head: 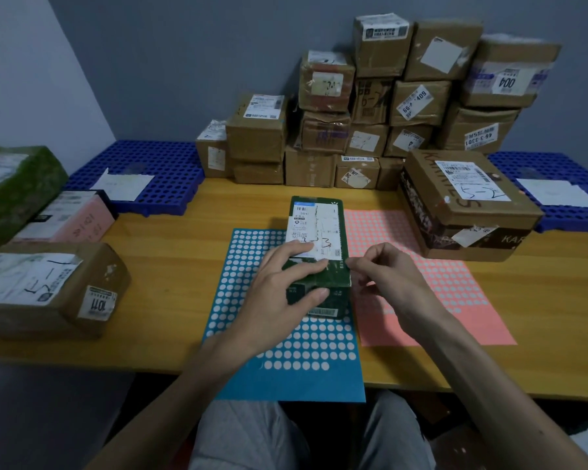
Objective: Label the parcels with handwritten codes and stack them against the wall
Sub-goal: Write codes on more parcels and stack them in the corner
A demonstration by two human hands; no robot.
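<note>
Your left hand (286, 286) gripped the green box (319, 232), probably steadying it; I cannot tell whether your right hand (387, 276) pinched anything.

Dark green parcel (335, 274) lies flat, its label (314, 228) apparently handwritten.

cardboard, paper, plastic and wood

the dark green carton (330, 278) is printed card with a slight sheen, scuffed at its edges, under a matt white paper label (319, 228); the table (170, 266) is smooth yellow wood; the blue sheet (286, 378) and pink sheet (455, 300) are flat matt paper; the stacked parcels (381, 106) are dull, creased brown cardboard with glossy tape; the blue pallet (157, 164) is moulded plastic; the trousers (245, 435) are grey cloth.
</note>
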